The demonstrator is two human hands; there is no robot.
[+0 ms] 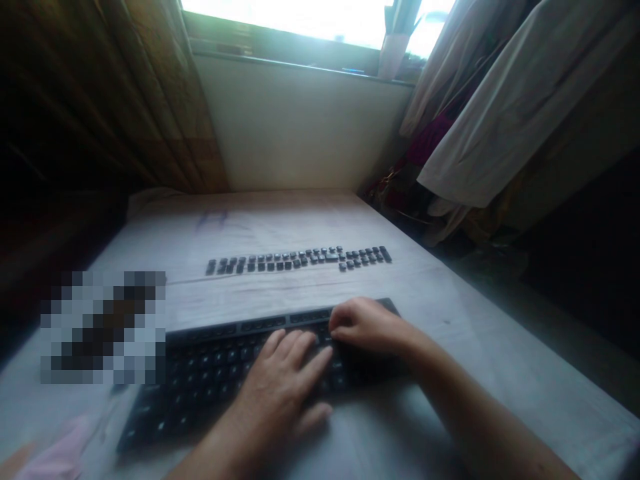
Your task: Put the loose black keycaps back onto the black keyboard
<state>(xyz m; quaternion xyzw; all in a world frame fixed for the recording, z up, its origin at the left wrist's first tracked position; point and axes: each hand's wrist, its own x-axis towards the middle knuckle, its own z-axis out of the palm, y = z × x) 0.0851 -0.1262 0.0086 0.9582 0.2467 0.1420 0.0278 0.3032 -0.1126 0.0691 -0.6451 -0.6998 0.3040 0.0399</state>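
Observation:
A black keyboard (200, 373) lies slightly slanted on the pale cloth in front of me. My left hand (285, 373) rests over its middle keys with the fingers spread and the thumb out to the side. Fingers curled together, my right hand (367, 327) is closed at the keyboard's upper right part; whatever its fingertips pinch, if anything, is hidden. Beyond the keyboard, many loose black keycaps (285, 265) are laid out in rows. Both hands cover part of the keys, and the keyboard's right end is in shadow.
A pale cloth (280, 223) covers the flat surface. Left of the keyboard is a blurred-out patch (103, 327). Pink fabric (60, 450) shows at the lower left. A curtain (150, 100), a bright window (285, 20) and hanging clothes (495, 127) surround the far side.

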